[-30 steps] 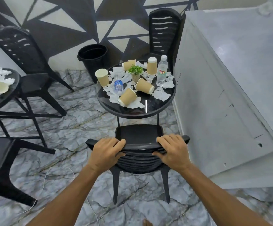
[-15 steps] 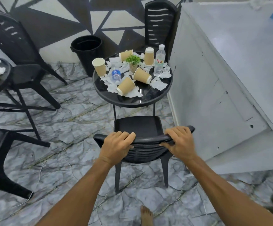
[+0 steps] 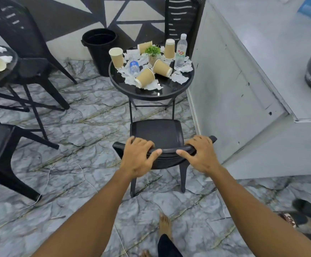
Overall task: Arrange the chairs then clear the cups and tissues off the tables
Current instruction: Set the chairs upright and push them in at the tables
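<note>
Gripping the chair (image 3: 156, 134) by its top rail, both hands are on it as I watch the feed. My left hand (image 3: 138, 158) and right hand (image 3: 200, 156) sit a little apart on the backrest, with fingers curled over the far side of the rail and thumbs laid along the near side. The chair stands on the floor facing the round table (image 3: 169, 90), the front of its seat close to the table's legs.

Up on the tabletop I count five paper cups (image 3: 145, 78): one upright by the left edge, one upside down toward the far edge, the others on their sides. Crumpled tissues (image 3: 178, 77) lie scattered among them. A water bottle (image 3: 180, 51) stands near the right edge, and a small plant (image 3: 152, 51) sits near the far edge. A black bin (image 3: 99, 47) stands on the floor beyond the table. At far left, a second table (image 3: 14, 66) carries more cups and tissues.
</note>
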Motion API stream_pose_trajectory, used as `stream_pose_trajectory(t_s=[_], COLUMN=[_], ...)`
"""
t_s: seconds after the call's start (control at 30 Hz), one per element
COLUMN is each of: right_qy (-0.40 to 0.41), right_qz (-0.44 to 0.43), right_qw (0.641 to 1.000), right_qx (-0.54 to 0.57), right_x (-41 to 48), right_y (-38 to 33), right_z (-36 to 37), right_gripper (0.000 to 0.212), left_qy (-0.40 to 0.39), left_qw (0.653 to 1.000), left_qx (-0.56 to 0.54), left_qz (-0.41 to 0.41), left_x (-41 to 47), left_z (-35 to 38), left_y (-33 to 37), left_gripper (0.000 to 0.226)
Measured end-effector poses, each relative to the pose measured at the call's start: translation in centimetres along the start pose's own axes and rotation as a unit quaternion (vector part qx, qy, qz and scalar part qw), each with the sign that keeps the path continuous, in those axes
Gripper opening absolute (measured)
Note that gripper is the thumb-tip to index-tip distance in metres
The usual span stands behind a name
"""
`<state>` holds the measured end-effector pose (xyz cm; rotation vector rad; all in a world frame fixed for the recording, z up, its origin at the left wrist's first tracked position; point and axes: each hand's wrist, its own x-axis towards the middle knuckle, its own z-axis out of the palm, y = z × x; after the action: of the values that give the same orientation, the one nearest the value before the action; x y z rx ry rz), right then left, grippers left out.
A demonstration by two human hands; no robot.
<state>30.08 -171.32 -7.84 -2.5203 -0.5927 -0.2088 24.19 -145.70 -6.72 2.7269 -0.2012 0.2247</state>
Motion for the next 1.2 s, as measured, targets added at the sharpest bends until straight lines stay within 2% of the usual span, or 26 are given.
stream_pose_trajectory(t_s=[0.1,0.2,0.37,0.53,0.73,0.93,1.13,1.2], right_qy=[-0.029,-0.049,0.011,0.03,0.02,-0.042,-0.042,-0.065], right_qz=[0.013,0.044,0.072,0.101,0.071,0.097,0.097,0.094], right_qw=[0.999,0.997,0.996,0.994,0.997,0.994,0.993,0.992], right_qx=[-0.014,-0.042,-0.043,-0.02,-0.001,-0.022,-0.054,-0.047], right_x=[0.9,1.0,0.5,1.3,-0.2,0.1,-1.9,-1.3], right_y=[-0.1,0.9,1.0,-0.1,1.0,0.3,-0.6,-0.5], right_z=[-0.9,-0.9,0.4,0.9,1.1,0.0,-0.2,-0.7], right_gripper=[0.058,0.065,0.076,0.073,0.069,0.08,0.08,0.08], left_qy=[-0.029,-0.003,0.047,0.055,0.047,-0.038,-0.067,-0.069], left_qw=[0.992,0.976,0.973,0.974,0.975,0.974,0.968,0.97], left_qx=[0.007,-0.015,-0.118,-0.148,-0.138,-0.093,-0.124,-0.111], left_qz=[-0.125,-0.217,-0.191,-0.164,-0.167,-0.204,-0.206,-0.207], left_x=[0.0,-0.9,0.5,2.2,-1.0,-0.5,-1.6,-1.5], left_z=[-0.4,0.3,0.3,-0.2,0.9,-0.8,-1.4,-1.4], left_y=[0.1,0.0,-0.7,-2.9,-2.3,-1.0,-0.6,-0.5], left_gripper=[0.069,0.076,0.07,0.054,0.057,0.068,0.07,0.07])
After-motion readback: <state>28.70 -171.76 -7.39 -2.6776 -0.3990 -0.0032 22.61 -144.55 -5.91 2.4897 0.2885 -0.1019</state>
